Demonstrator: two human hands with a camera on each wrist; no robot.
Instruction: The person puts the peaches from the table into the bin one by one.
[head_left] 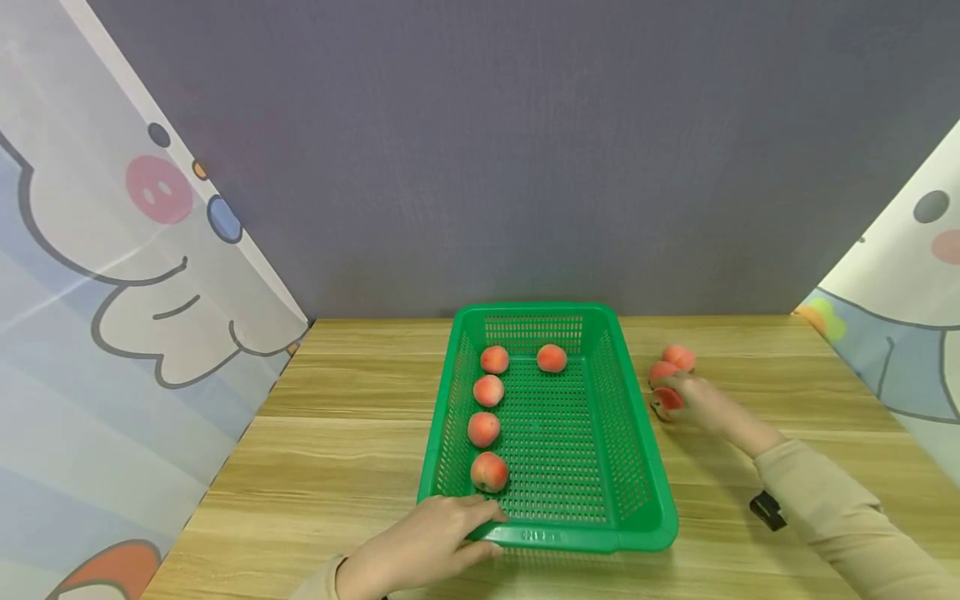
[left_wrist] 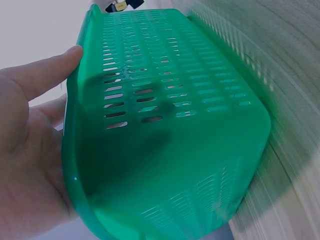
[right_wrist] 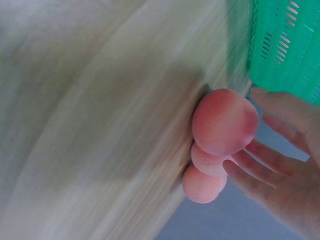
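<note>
A green plastic basket (head_left: pixel 536 417) with slotted sides stands on the table. Inside it, several peaches (head_left: pixel 483 429) form a column along the left side, and a single peach (head_left: pixel 552 358) lies near the back wall. My left hand (head_left: pixel 427 542) holds the front rim near its left corner; in the left wrist view the thumb (left_wrist: pixel 60 65) lies on the outside and the fingers go over the rim. To the basket's right, my right hand (head_left: pixel 697 400) reaches over a short row of peaches. Its fingers are spread beside the nearest peach (right_wrist: pixel 225 121), not curled round it.
The wooden table (head_left: pixel 337 450) carries the basket and the loose peaches. A grey panel (head_left: pixel 465 158) rises behind its back edge, and cartoon-printed sheets (head_left: pixel 97 250) flank both sides. A black strap piece (head_left: pixel 767 510) shows by the right sleeve.
</note>
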